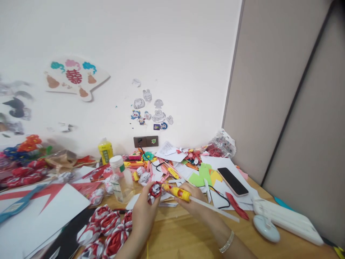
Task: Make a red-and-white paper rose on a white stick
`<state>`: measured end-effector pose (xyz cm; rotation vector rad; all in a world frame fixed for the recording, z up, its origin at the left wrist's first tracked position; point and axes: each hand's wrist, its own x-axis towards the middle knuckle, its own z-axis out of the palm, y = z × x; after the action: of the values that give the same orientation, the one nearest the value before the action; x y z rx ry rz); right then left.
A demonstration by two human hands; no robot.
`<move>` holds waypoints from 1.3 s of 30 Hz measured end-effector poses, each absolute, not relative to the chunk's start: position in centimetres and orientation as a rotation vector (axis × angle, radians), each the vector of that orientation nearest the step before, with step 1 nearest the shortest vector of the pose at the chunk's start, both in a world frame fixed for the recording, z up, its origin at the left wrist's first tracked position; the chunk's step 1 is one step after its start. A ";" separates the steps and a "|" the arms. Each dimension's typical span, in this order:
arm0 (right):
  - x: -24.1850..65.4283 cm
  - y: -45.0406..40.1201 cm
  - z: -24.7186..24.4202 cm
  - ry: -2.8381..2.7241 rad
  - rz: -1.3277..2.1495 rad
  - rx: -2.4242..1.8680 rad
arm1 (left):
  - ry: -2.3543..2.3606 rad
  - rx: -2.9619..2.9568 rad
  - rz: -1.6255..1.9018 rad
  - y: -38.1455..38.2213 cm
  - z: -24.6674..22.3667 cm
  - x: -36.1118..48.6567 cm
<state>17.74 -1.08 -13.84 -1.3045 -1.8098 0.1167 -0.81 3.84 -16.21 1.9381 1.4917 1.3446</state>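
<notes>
Near the middle of the wooden table, my left hand [145,208] is closed around a small red-and-white paper rosette [155,190]. My right hand [192,201] grips a yellow glue gun [182,193], whose front end points left and touches or nearly touches the rosette. A long whitish glue stick [215,209] sticks out of the back of the gun toward the lower right. Left of my left hand lie several finished-looking red-and-white rosettes [110,222]. A bracelet is on my right wrist.
A clear bottle with a white lid [121,183] and a yellow bottle [105,151] stand at the left. Paper scraps [201,175] and a phone [233,181] lie behind my hands. A white device [289,220] is at the right.
</notes>
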 end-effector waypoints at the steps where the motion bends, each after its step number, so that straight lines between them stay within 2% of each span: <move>1: 17.7 -1.1 -13.8 -1.817 0.123 -1.310 | 1.483 1.937 1.338 3.8 -16.2 -0.8; 16: 17.6 -0.5 -15.2 -1.926 -0.184 -1.363 | 1.478 1.948 1.366 3.6 -16.3 -0.6; 31: 17.3 -0.5 -15.3 -1.856 -0.195 -1.326 | 1.515 1.925 1.320 3.3 -15.9 -0.5; 39: 17.1 0.5 -16.4 -1.842 -0.257 -1.461 | 1.549 1.917 1.307 3.1 -15.5 -0.4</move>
<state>17.14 0.49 -16.39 -1.4611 -1.8424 -0.2570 -0.41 3.07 -15.49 1.9170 1.5489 1.3071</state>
